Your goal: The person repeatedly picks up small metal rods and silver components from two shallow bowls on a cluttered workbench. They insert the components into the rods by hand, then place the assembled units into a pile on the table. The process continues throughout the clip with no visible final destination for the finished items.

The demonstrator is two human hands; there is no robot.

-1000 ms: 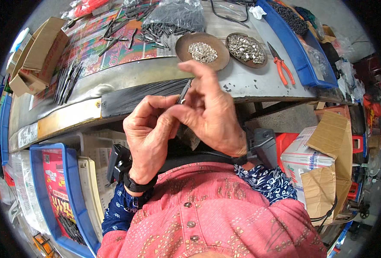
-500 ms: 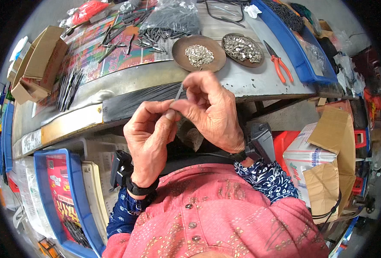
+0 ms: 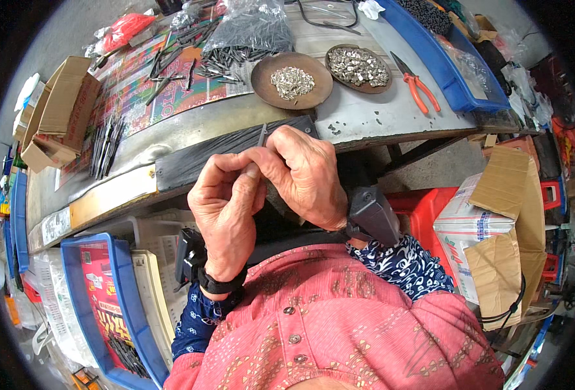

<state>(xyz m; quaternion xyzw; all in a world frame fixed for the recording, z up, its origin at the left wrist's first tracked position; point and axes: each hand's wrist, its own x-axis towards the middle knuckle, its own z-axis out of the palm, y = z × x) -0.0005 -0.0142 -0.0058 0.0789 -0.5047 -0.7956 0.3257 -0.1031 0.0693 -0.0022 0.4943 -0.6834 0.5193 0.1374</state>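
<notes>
My two hands meet in front of the table's edge, fingertips touching. A thin dark grey strip-like part [image 3: 262, 134] sticks up from between them; its lower end is hidden by my fingers. My left hand [image 3: 226, 208] is closed in a pinch around that hidden end. Next to it, my right hand [image 3: 307, 179] is closed too, thumb and curled fingers against the part. Just beyond lies a round brown dish [image 3: 324, 79] with small silvery pins [image 3: 292, 82]. To its right, another dish holds small shiny metal pieces [image 3: 359, 67].
Orange-handled pliers [image 3: 417, 88] lie at right, by a long blue tray [image 3: 453, 97]. Dark slender parts [image 3: 107, 146] lie at left near a cardboard box [image 3: 60, 110]; a clear bag [image 3: 252, 26] of them sits farther back. Below left stands a blue bin [image 3: 115, 273]; below right, an opened carton [image 3: 495, 227].
My right hand's fingers have curled inward and come down from the part's upper end, which now shows free. The whole view has shifted slightly.
</notes>
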